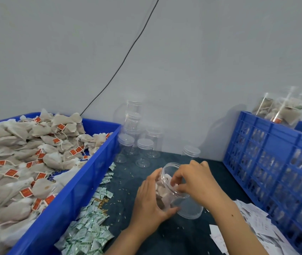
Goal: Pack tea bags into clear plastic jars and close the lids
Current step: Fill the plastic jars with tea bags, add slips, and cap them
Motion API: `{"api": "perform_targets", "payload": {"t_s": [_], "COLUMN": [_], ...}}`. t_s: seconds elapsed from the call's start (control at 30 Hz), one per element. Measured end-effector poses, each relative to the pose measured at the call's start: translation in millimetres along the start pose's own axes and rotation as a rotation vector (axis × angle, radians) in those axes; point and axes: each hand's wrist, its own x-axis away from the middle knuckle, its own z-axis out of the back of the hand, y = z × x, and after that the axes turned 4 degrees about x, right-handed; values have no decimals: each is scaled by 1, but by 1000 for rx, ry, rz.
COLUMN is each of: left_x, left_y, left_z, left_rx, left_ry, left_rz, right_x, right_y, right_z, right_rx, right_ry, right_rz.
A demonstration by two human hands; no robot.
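Note:
A clear plastic jar without a lid is tilted on the dark table, its mouth facing up and left. My left hand grips its side. My right hand reaches into the mouth, its fingertips pinching a tea bag inside; several tea bags sit in the jar. A big heap of loose tea bags with red tags fills the blue bin on the left.
Empty lidded jars stand stacked at the back by the wall. Small white-green sachets lie along the bin's side. A blue lattice crate at right holds filled jars. Paper slips lie at lower right.

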Motion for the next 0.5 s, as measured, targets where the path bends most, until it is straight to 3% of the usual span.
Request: {"api": "perform_targets", "payload": {"t_s": [0.07,0.13,0.2,0.23,0.27,0.4,0.5], "left_x": [-1,-1,-3,-3,-4,-6,-6], "left_y": [-2,-3,-6,-7,-9,-17,-21], "left_z": [1,2,2,2,2,-1,1], "left_rx": [44,73,112,138,165,212,165], "left_ry": [21,45,53,51,45,0,-62], "left_rz": [29,71,113,137,161,239,315], "right_x": [3,7,11,13,14,31,45], "right_y": [5,14,26,32,38,55,58], "right_z": [-4,-11,-24,-31,-41,-84,-96], "right_rx": [-417,-757,-786,-772,-773,-689,-701], "right_ry": [143,425,643,661,606,61,-71], "right_rz": [-14,-66,-193,-257,-321,-407,-377]}}
